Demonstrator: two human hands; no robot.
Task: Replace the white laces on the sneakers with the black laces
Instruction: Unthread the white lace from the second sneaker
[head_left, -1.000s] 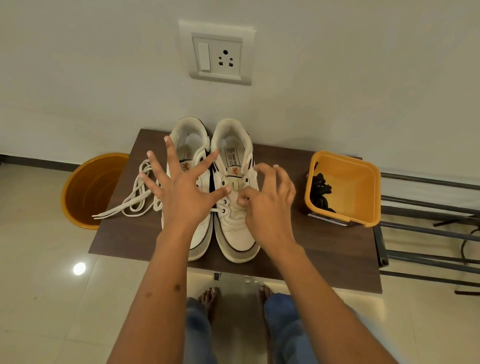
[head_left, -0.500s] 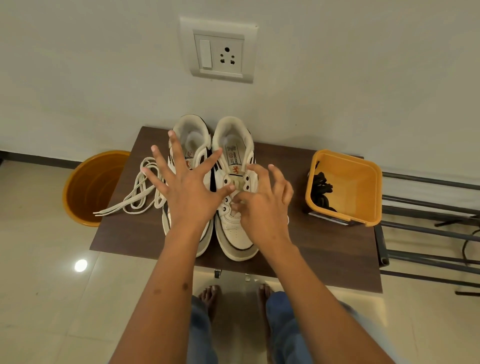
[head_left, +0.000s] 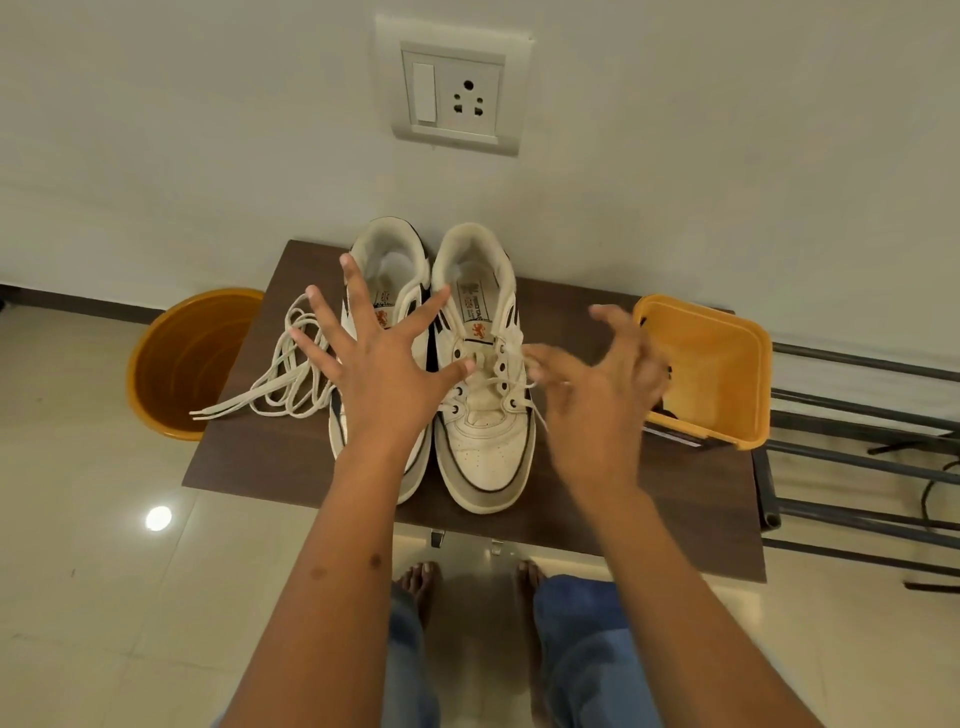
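A: In the head view, what am I seeing?

B: I'm seeing one white lace (head_left: 283, 374) lying loose on the tabletop (head_left: 291, 457), beside the left sneaker (head_left: 387, 270). That shoe is looking done.

A: And the right sneaker (head_left: 480, 431)?

B: Its white lace (head_left: 498, 387) is sitting in the lower holes. My right hand (head_left: 597, 384) is pinching its end and pulling. My left hand (head_left: 382, 374) is spreading flat, fingers straight.

A: The black laces (head_left: 662, 402)?

B: Waiting in the yellow tub (head_left: 727, 364). I think half the pulling-out is left.
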